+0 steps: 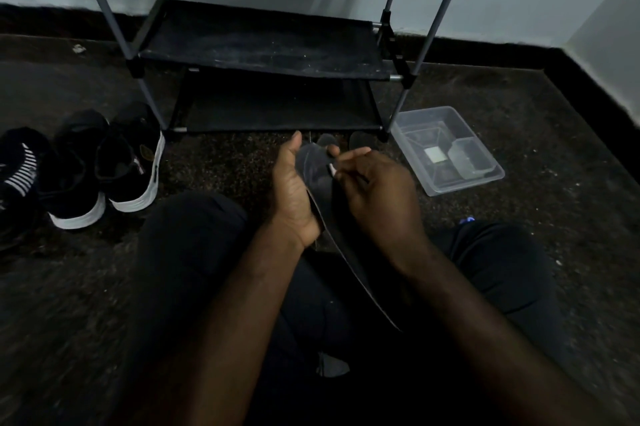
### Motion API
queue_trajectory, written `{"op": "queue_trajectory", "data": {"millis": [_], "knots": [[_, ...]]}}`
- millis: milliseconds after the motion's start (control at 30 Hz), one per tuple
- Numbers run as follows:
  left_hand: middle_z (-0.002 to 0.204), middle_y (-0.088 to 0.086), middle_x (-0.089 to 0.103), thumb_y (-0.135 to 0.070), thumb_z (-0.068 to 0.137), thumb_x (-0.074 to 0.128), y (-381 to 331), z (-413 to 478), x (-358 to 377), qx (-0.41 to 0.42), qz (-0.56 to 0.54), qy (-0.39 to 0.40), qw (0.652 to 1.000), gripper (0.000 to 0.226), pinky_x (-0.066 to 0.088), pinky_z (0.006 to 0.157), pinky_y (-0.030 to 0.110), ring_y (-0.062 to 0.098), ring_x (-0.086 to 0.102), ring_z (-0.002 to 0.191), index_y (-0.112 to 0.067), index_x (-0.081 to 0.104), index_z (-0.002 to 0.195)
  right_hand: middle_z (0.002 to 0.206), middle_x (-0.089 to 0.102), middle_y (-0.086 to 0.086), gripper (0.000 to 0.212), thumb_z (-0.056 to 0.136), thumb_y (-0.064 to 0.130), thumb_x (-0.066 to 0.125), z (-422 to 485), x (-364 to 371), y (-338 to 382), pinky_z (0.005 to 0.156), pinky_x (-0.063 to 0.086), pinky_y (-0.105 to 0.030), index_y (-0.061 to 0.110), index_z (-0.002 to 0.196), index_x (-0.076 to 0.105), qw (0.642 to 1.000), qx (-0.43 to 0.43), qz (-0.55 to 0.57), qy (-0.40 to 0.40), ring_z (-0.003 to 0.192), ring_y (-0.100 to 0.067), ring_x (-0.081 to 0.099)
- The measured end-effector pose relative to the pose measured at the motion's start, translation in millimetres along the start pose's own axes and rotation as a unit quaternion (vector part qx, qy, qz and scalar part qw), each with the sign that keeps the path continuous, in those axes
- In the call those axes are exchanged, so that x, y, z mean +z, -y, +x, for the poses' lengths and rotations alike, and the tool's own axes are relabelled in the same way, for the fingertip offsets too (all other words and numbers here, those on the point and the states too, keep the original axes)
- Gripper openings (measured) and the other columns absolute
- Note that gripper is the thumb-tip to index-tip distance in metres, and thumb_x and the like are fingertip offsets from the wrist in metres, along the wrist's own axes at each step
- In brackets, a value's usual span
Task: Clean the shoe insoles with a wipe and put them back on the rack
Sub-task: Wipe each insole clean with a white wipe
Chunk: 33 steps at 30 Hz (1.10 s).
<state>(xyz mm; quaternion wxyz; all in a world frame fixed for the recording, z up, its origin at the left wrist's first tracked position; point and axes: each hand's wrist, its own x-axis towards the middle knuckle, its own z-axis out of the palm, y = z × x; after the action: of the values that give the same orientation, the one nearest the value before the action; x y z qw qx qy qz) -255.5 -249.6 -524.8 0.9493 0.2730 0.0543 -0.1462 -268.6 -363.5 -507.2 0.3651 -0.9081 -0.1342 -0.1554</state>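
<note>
Dark, thin and matte: that is how the insole (313, 169) reads in the head view, the only view we have. It is long and flat with a rounded toe. It runs from beyond our fingertips back over the lap and bends slightly along its length, so we judge it flexible.

We grip it with the left hand (294, 193), palm under one long edge and thumb raised beside the toe end. This cradles the sheet and presents its upper face for wiping. The right hand (377, 190) has its fingers curled close together. They pinch a small pale wipe (332, 169) at the fingertips and press it onto the insole just below the toe. Only a sliver of the wipe shows, so its texture cannot be told.

Just beyond the fingertips, two rounded shapes (327, 140) lie on the speckled carpet (519, 106); they look like further insoles. Farther beyond stands the rack (263, 41), metal tubes with black fabric shelves, the middle one dusty. Black shoes (131, 162) with white soles sit well out on the left thumb's side. A clear plastic tub (485, 179) sits out past the right knuckles.
</note>
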Motion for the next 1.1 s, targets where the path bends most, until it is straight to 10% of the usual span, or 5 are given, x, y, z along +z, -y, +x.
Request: {"op": "queue_trajectory", "data": {"millis": [167,367,733,900,1100], "knots": [[0.121,0.031,0.061,-0.061,0.091,0.030,-5,1,0,-0.021,-0.011,-0.009,1.000,0.070,0.042,0.108,0.047,0.039,0.058,0.120,-0.002,0.065,0.078,0.103,0.073,0.001,0.018,0.089,0.010,0.065,-10,4,18,0.087,0.055,-0.032,0.014,0.102,0.076,0.981,0.030,0.153,0.114,0.096,-0.006,0.067],[0.085,0.018,0.072,-0.054,0.096,0.030,1,-1,4,0.004,0.018,-0.021,1.000,0.069,0.048,0.093,0.039,0.026,0.071,0.086,-0.005,0.070,0.069,0.102,0.070,0.003,0.015,0.088,0.016,0.064,1,3,-5,0.078,0.055,-0.040,0.018,0.097,0.076,1.000,0.002,-0.022,0.011,0.090,-0.016,0.066],[0.079,0.014,0.070,-0.055,0.094,0.029,1,2,1,0.016,0.029,-0.034,0.999,0.054,0.056,0.080,0.033,0.024,0.069,0.080,-0.010,0.055,0.079,0.108,0.066,0.005,0.020,0.092,0.024,0.055,2,5,-4,0.075,0.055,-0.040,0.022,0.101,0.073,0.995,-0.012,-0.087,0.049,0.090,-0.019,0.065],[0.104,0.025,0.068,-0.058,0.092,0.029,-4,1,-3,0.008,0.012,-0.024,1.000,0.056,0.040,0.108,0.051,0.037,0.063,0.111,-0.009,0.053,0.083,0.104,0.071,-0.001,0.019,0.087,0.009,0.064,-11,7,17,0.083,0.054,-0.039,0.014,0.102,0.076,0.990,-0.051,0.089,0.097,0.095,-0.012,0.066],[0.081,0.012,0.068,-0.053,0.094,0.032,1,4,1,0.020,0.003,-0.034,0.999,0.051,0.052,0.082,0.034,0.024,0.067,0.082,-0.009,0.055,0.082,0.103,0.068,0.002,0.018,0.089,0.018,0.060,5,4,-1,0.078,0.054,-0.040,0.022,0.098,0.075,0.999,-0.007,-0.045,0.024,0.090,-0.019,0.066]]}}
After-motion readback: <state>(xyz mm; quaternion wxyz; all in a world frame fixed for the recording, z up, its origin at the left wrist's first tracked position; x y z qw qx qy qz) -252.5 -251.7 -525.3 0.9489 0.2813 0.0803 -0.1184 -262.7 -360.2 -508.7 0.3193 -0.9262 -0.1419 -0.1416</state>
